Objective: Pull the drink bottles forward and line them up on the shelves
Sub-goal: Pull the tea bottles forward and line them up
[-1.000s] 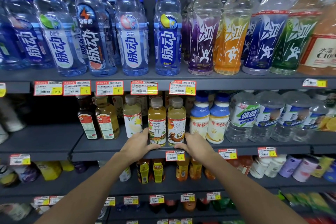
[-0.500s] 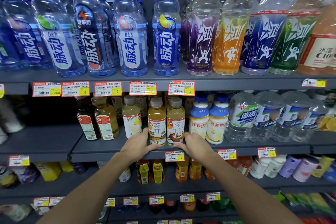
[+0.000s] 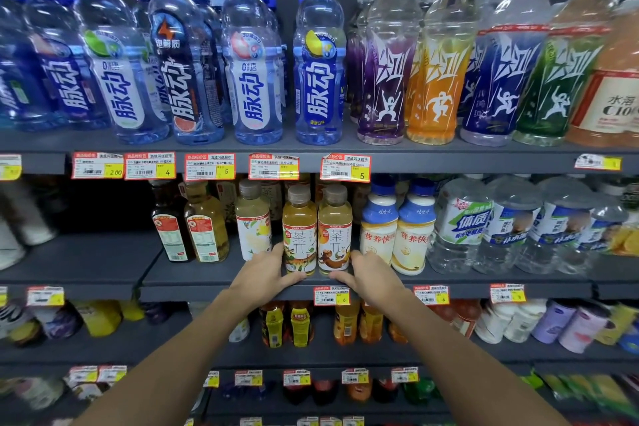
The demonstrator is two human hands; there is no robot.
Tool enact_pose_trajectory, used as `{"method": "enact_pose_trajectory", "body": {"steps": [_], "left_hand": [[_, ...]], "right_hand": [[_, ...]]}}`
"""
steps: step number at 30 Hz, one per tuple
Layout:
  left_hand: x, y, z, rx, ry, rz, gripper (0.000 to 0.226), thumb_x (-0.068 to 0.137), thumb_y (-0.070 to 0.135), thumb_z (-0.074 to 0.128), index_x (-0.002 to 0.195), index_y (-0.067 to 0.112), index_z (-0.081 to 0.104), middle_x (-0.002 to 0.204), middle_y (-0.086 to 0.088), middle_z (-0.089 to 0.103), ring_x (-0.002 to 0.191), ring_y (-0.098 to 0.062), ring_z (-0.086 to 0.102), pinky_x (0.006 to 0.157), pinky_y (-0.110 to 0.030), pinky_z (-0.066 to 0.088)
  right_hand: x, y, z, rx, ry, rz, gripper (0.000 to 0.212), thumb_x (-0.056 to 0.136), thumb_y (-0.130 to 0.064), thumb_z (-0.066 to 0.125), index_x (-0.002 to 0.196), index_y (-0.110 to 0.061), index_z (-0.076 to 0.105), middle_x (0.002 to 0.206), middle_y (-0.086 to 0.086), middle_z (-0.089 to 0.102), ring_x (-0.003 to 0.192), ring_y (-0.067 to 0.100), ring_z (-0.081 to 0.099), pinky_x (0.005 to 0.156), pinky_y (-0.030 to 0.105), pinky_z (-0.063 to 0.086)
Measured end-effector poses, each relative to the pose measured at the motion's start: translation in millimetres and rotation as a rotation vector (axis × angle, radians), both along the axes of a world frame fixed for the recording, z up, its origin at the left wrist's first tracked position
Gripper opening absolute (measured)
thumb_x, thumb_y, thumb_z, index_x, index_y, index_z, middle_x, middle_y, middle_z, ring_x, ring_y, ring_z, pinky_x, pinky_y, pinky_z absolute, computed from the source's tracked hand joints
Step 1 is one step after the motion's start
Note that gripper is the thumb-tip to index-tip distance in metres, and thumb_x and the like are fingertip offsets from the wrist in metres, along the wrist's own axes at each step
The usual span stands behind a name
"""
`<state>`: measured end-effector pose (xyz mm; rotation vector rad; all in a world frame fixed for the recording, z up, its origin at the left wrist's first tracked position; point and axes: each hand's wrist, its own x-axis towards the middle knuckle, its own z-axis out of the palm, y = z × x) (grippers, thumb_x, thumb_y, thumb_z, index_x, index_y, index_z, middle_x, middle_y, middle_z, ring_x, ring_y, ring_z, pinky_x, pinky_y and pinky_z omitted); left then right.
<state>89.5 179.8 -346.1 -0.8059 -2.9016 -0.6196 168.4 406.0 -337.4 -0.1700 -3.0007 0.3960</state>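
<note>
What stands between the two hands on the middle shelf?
Head view: two orange tea bottles stand side by side between the left hand and the right hand.

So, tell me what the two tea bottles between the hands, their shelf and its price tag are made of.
The tea bottles: clear glossy plastic, it seems; amber drink shows through above printed wrap labels. The shelf: probably painted metal, matte dark grey with a thin flat edge. The price tag: printed paper or card, judging by its flat red-and-yellow face.
</note>
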Motion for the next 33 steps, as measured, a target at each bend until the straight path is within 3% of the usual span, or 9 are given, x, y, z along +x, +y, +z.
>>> {"method": "enact_pose_trajectory", "body": {"steps": [2,5,8,13,18,22,24,28,33], "left_hand": [[6,-7,0,0.080,0.009,0.071,0.071,0.085,0.068,0.059,0.138,0.023,0.045,0.088,0.005,0.068,0.078,-0.008,0.060,0.060,-0.025,0.043],[13,-30,-4,0.159,0.124,0.215,0.045,0.090,0.068,0.048,0.115,0.031,0.057,0.062,0.009,0.062,0.068,-0.006,0.062,0.062,-0.030,0.051],[16,-60,-8,0.212,0.225,0.303,0.027,0.093,0.062,0.046,0.097,0.036,0.054,0.064,0.011,0.061,0.068,-0.009,0.063,0.063,-0.032,0.052],[4,-101,-11,0.283,0.290,0.462,0.027,0.093,0.056,0.055,0.104,0.032,0.050,0.075,0.015,0.062,0.075,-0.017,0.065,0.062,-0.033,0.044],[-15,-127,-17,0.355,0.212,0.557,0.051,0.089,0.062,0.057,0.120,0.025,0.042,0.081,0.011,0.067,0.078,-0.019,0.069,0.063,-0.033,0.041],[-26,-137,-18,0.316,0.164,0.561,0.055,0.089,0.065,0.054,0.124,0.022,0.051,0.087,0.004,0.071,0.085,-0.025,0.069,0.066,-0.033,0.038],[-25,-134,-15,0.259,0.157,0.547,0.049,0.090,0.066,0.049,0.111,0.023,0.060,0.082,0.000,0.070,0.079,-0.028,0.069,0.063,-0.033,0.042],[-22,-128,-15,0.215,0.142,0.498,0.048,0.092,0.066,0.044,0.100,0.022,0.061,0.077,0.000,0.068,0.073,-0.027,0.068,0.061,-0.032,0.046],[-22,-132,-19,0.181,0.174,0.485,0.049,0.093,0.066,0.042,0.106,0.021,0.059,0.073,-0.001,0.067,0.069,-0.027,0.067,0.056,-0.031,0.040]], "right_hand": [[5,-2,-5,-0.021,0.067,-0.051,0.060,0.088,-0.073,0.052,0.102,-0.015,0.061,0.096,0.005,0.068,0.091,0.021,0.064,0.067,0.029,0.045],[12,-15,-17,0.052,0.190,-0.039,0.059,0.090,-0.078,0.039,0.079,-0.022,0.053,0.069,-0.002,0.062,0.071,0.017,0.062,0.060,0.031,0.050],[9,-46,-26,-0.007,0.300,0.110,0.052,0.094,-0.070,0.037,0.070,-0.026,0.050,0.059,-0.008,0.056,0.062,0.016,0.060,0.059,0.032,0.050],[-15,-116,-25,-0.152,0.356,0.122,0.043,0.096,-0.061,0.047,0.100,-0.022,0.064,0.081,-0.003,0.070,0.081,0.021,0.067,0.071,0.036,0.054],[-41,-183,-20,-0.393,0.296,-0.243,0.072,0.093,-0.059,0.057,0.143,-0.013,0.034,0.100,0.009,0.072,0.092,0.027,0.070,0.068,0.033,0.054],[-60,-215,-15,-0.424,0.313,-0.408,0.079,0.094,-0.051,0.061,0.147,-0.003,0.028,0.106,0.014,0.070,0.093,0.031,0.070,0.068,0.035,0.055],[-66,-217,-11,-0.415,0.285,-0.444,0.075,0.094,-0.048,0.063,0.144,-0.002,0.032,0.109,0.016,0.070,0.097,0.034,0.069,0.072,0.037,0.054],[-62,-221,-7,-0.364,0.285,-0.451,0.059,0.090,-0.056,0.065,0.119,-0.010,0.042,0.107,0.013,0.069,0.097,0.032,0.069,0.070,0.035,0.052],[-49,-225,-22,-0.382,0.339,-0.397,0.054,0.089,-0.063,0.062,0.111,-0.024,0.031,0.096,0.004,0.069,0.088,0.025,0.070,0.063,0.031,0.050]]}}
